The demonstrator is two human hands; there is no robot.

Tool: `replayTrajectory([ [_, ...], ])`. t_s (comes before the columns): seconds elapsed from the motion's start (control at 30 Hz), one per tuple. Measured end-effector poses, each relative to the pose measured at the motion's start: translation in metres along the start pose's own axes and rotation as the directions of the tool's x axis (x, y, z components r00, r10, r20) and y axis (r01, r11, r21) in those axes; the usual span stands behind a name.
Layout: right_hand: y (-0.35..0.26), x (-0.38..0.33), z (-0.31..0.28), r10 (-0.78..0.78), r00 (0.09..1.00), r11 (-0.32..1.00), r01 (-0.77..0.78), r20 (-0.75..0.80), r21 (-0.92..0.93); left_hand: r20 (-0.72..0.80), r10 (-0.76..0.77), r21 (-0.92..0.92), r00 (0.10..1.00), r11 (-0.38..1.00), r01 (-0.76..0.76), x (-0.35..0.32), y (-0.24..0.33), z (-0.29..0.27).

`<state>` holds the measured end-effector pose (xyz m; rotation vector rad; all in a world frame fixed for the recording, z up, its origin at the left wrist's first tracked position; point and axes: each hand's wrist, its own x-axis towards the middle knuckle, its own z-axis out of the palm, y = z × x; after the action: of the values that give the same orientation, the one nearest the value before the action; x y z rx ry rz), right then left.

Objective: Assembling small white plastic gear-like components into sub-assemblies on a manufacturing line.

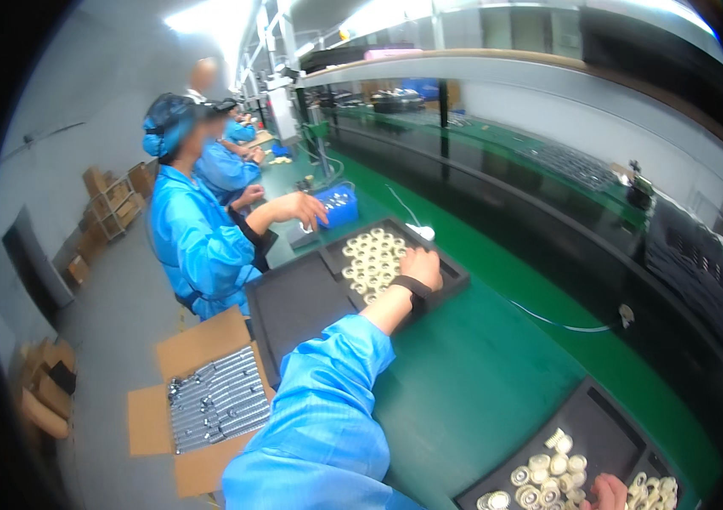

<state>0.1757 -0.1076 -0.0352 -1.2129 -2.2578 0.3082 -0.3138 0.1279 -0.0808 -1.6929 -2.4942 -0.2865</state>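
My left hand (422, 269) reaches across to a black divided tray (293, 299). Its fingers curl down at the right side of several cream-coloured ring-shaped parts (370, 259) laid close together; whatever the fingertips hold is hidden. A black band circles that wrist below a blue sleeve. Low on the right, my right hand (606, 493) is partly cut off by the picture's lower edge. Its bent fingers are by the divider of a second black tray (587, 408), between loose round cream parts (548, 476) and a further heap of cream parts (655, 491). Its fingertips are not plain to see.
A co-worker in blue (196, 238) stretches a hand (298, 209) near a blue bin (338, 204) of small metal parts. An open carton (200, 336) with rows of metallic pieces stands left of my arm. The green table (438, 374) runs between both trays; a dark shelf frame (497, 195) borders its far side.
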Motion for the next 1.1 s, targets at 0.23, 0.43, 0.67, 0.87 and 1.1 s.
replayTrajectory([
  [0.23, 0.006, -0.002, 0.004, 0.014, 1.000, 0.999, -0.013, -0.018, 0.052, 0.115, -0.033, -0.025, 0.993, 0.999, 0.036, 0.005, 0.004, -0.012],
  [0.43, 0.001, 0.000, 0.003, 0.010, 1.000, 1.000, -0.010, 0.007, 0.029, 0.172, -0.111, 0.008, 0.979, 0.994, 0.111, 0.011, 0.008, -0.006],
  [0.67, 0.008, -0.004, 0.004, -0.010, 1.000, 0.999, 0.010, 0.004, 0.036, 0.123, -0.089, -0.012, 0.988, 0.996, 0.091, 0.007, 0.009, -0.005],
  [0.87, 0.010, -0.001, 0.003, -0.049, 0.999, 0.999, 0.049, -0.014, 0.013, 0.054, -0.059, -0.011, 0.997, 0.998, 0.060, 0.005, 0.011, 0.000],
  [1.1, 0.006, 0.000, 0.002, -0.012, 1.000, 1.000, 0.012, 0.005, 0.029, -0.050, -0.014, -0.009, 0.999, 1.000, 0.013, 0.003, 0.014, 0.011],
])
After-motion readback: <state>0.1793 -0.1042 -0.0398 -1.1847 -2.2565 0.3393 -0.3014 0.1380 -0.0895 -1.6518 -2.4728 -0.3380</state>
